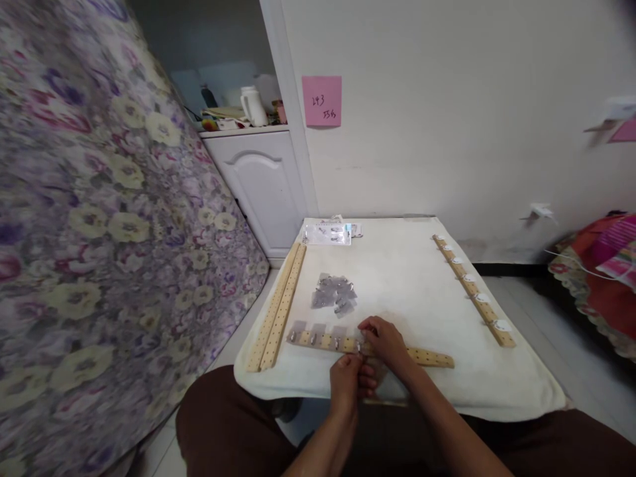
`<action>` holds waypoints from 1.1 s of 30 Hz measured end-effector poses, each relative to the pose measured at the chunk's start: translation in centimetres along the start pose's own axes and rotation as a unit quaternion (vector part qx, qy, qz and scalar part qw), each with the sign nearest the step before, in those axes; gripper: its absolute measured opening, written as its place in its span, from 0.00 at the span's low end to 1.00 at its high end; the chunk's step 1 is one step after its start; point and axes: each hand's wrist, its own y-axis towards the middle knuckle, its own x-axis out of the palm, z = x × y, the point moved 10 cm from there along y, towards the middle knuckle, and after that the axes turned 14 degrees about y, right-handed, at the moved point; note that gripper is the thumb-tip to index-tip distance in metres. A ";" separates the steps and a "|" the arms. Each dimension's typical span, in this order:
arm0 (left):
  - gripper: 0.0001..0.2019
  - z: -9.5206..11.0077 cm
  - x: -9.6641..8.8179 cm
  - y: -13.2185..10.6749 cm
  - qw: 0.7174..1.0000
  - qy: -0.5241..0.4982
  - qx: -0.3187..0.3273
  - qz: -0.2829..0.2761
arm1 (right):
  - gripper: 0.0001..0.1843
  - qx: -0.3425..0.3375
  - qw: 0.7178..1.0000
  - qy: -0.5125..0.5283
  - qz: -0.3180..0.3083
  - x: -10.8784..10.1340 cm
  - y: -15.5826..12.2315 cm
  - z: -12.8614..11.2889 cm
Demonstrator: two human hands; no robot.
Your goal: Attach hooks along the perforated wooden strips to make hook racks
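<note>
A light wooden strip with holes [431, 358] lies across the near part of the cloth-covered table. Along its left half sit several small clear-grey packets [318, 329], each with a shiny metal piece. At the strip's middle, my right hand [387, 341] pinches another such packet, which also shows a metal piece [359, 347]. My left hand [346, 381] is closed just below it at the strip's front edge; what its fingertips grip is hidden. Beyond the strip lies a loose pile of similar grey packets [332, 291].
Two bare wooden strips [278, 308] lie side by side along the table's left edge. On the right, another strip [491, 324] carries several white round tags. Flat clear packages [325, 234] rest at the back left. A floral curtain [124, 232] hangs at left.
</note>
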 end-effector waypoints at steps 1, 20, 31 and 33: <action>0.12 0.0 0.0 0.0 1.000 0.001 -0.001 0.001 | 0.09 0.000 1.000 -0.002 0.000 0.0 0.0 0.0; 0.10 0.0 -0.1 -0.1 1.000 0.015 -0.009 0.010 | 0.12 -0.008 1.000 -0.011 -0.011 0.0 -0.6 0.0; 0.10 0.1 0.0 -0.1 1.000 0.021 -0.009 0.013 | 0.13 0.007 1.000 -0.011 -0.019 0.1 -0.5 0.0; 0.10 0.1 -0.1 -0.1 1.000 0.022 -0.009 0.014 | 0.13 0.005 1.000 -0.009 -0.019 0.1 -0.5 0.0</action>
